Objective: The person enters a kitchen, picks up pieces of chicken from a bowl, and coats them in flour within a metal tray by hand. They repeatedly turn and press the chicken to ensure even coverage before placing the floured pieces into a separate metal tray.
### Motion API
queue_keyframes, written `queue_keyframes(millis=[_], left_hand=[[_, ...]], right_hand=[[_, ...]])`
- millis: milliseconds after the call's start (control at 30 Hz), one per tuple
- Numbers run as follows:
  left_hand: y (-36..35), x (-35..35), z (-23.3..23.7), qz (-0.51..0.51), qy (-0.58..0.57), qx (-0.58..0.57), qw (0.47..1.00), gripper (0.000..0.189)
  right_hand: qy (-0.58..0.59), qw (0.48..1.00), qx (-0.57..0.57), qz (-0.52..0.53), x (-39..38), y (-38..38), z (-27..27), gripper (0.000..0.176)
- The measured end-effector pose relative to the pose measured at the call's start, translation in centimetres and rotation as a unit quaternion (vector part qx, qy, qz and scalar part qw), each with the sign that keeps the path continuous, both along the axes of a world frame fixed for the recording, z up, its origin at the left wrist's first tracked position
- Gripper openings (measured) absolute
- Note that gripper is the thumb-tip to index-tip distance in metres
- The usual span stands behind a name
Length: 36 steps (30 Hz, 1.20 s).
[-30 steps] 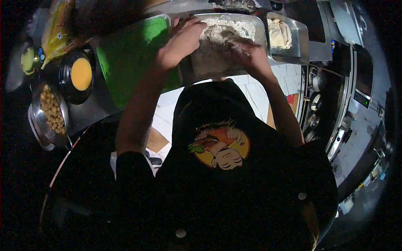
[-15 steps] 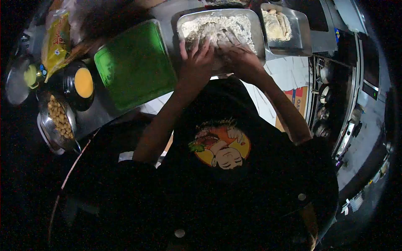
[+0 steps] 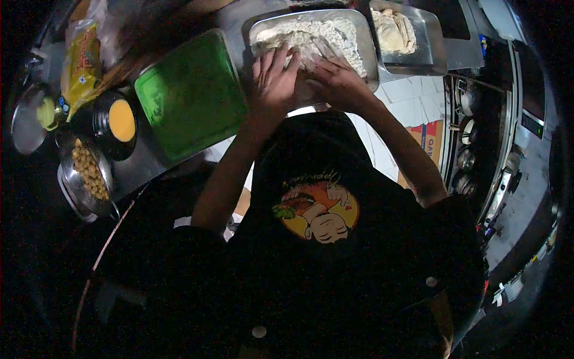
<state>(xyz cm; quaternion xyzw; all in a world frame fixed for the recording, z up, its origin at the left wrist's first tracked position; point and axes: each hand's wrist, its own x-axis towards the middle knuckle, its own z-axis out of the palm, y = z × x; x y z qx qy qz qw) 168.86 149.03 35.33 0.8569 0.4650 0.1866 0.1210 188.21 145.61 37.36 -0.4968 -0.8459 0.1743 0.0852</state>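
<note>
A metal tray [image 3: 373,54] in front of me holds a white, crumbly flour-like coating [image 3: 344,35]. My left hand [image 3: 277,75] reaches over its near side, fingers spread and the tips on the flour. Beside it, my right hand [image 3: 338,78] lies with fingers stretched forward into the flour, whitened at the tips. Both hands are palm down. Whether anything lies beneath the fingers is hidden. To the right, a second metal tray [image 3: 427,51] contains pale, moist-looking pieces [image 3: 394,33] that I cannot identify.
Left of the flour stands a green-lined tray [image 3: 191,96]. Further left are a dark pot [image 3: 104,128] with a yellow-orange content, a metal bowl of small round brown pieces [image 3: 89,170] and a yellow packet [image 3: 82,63]. Shelves with pans [image 3: 467,131] stand at right.
My hands stay in the flour tray. The left fingers have shifted slightly left and the right hand has moved a little; the whole view has shifted slightly.
</note>
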Motion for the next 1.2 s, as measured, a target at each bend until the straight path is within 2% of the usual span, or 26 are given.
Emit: queue_keyframes(millis=[33,67,133,200,267,333,367,400,433,467,500,600,633,667,733,767,867,933,1000,1100,1200], left_hand=[[-0.1,0.0,0.5,-0.004,-0.005,0.001,1.000,0.041],[-0.2,-0.1,0.7,-0.008,-0.010,0.002,1.000,0.045],[0.0,0.0,0.1,-0.004,-0.009,0.013,1.000,0.046],[0.3,0.2,0.3,-0.004,-0.007,0.026,1.000,0.046],[0.9,0.4,1.2,0.002,-0.046,-0.013,0.999,0.048],[1.3,0.5,1.4,-0.004,-0.052,0.004,0.999,0.043],[1.6,0.5,1.2,0.000,-0.023,-0.010,1.000,0.045],[2.1,0.5,1.0,0.003,0.004,-0.023,1.000,0.048],[2.9,0.4,1.4,-0.005,0.004,-0.019,1.000,0.039],[3.4,0.5,1.8,-0.004,0.002,-0.019,1.000,0.039],[3.8,0.5,2.3,0.008,-0.005,-0.027,1.000,0.036],[4.4,0.7,1.8,0.027,0.005,-0.012,1.000,0.034],[4.7,0.8,1.3,0.018,-0.002,-0.015,1.000,0.031],[5.0,0.7,0.9,0.008,-0.008,-0.017,1.000,0.027],[5.5,0.2,1.0,-0.009,0.004,-0.042,0.999,0.033],[5.6,0.0,1.0,-0.022,0.013,-0.069,0.997,0.040],[5.7,-0.2,0.9,-0.032,-0.017,-0.076,0.996,0.040],[5.9,-0.3,0.9,-0.036,-0.013,-0.084,0.996,0.041],[5.9,-0.3,1.0,-0.041,-0.010,-0.092,0.995,0.041],[6.2,-0.5,1.0,-0.054,-0.026,-0.076,0.995,0.042],[7.1,-0.8,0.8,-0.061,-0.054,-0.118,0.990,0.039]], right_hand=[[-0.076,0.991,0.029,0.106,0.5,-0.2,0.8,0.036],[-0.076,0.991,0.029,0.110,0.6,-0.6,1.6,0.036],[0.057,0.998,-0.017,-0.006,0.8,-1.7,3.0,0.034],[0.040,0.999,0.008,0.001,1.6,-1.2,2.5,0.037],[0.024,0.999,0.035,0.007,1.7,-0.2,1.6,0.040],[-0.001,0.995,0.081,-0.060,0.2,0.9,0.7,0.046],[-0.014,0.999,0.025,-0.013,0.7,0.9,-0.9,0.047],[-0.013,0.999,0.026,-0.017,0.9,0.5,-0.6,0.047],[-0.017,1.000,0.019,-0.005,1.0,-0.2,0.0,0.045],[-0.022,1.000,0.010,0.010,1.1,-1.0,0.8,0.044],[0.028,0.999,-0.005,-0.017,1.4,-1.6,1.7,0.039],[0.078,0.997,-0.005,0.011,3.3,-1.8,2.4,0.034],[0.074,0.996,0.008,-0.048,3.0,-1.6,2.3,0.029],[0.075,0.996,0.010,-0.050,2.9,-1.2,2.1,0.029],[0.103,0.978,-0.028,-0.180,2.5,-0.3,1.3,0.032],[0.140,0.972,0.004,-0.191,1.9,0.2,0.7,0.034],[0.152,0.960,0.060,-0.228,0.6,1.1,1.0,0.035],[0.147,0.963,0.030,-0.226,0.3,1.7,0.4,0.039],[0.142,0.957,0.091,-0.238,-0.8,2.2,-0.9,0.041],[0.160,0.955,0.076,-0.237,-1.9,3.4,-1.5,0.044],[0.153,0.953,0.100,-0.240,-1.6,3.4,-1.5,0.041]])
